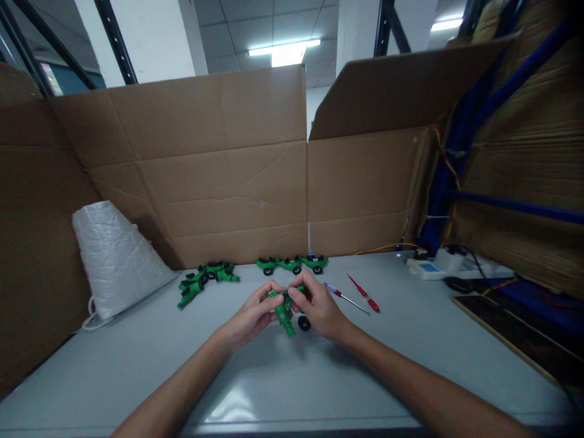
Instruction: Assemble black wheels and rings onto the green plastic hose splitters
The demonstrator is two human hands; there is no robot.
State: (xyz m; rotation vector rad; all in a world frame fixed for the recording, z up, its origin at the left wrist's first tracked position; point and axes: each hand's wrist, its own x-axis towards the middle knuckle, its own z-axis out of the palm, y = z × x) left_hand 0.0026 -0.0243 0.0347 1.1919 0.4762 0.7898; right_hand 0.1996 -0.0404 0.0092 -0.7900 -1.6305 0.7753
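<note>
Between my two hands, above the middle of the table, is a green toy vehicle (283, 317) with a black wheel (303, 322) showing at its lower right. My left hand (255, 313) grips it from the left, with the thumb on its top. From the right, my right hand (317, 304) closes thumb and fingers on its upper end; whether a small part sits in that pinch is hidden. Just right of my right hand lie a screwdriver (345, 297) with a long metal shaft and a red screwdriver (365, 294).
Green toy vehicles (292, 264) stand in a row at the back, and several green toy pieces (205, 278) lie left of them. A white bag (114, 261) leans at the left. Cardboard walls (219, 182) enclose the table. A power strip (456, 267) and a dark flat panel (515, 331) lie right.
</note>
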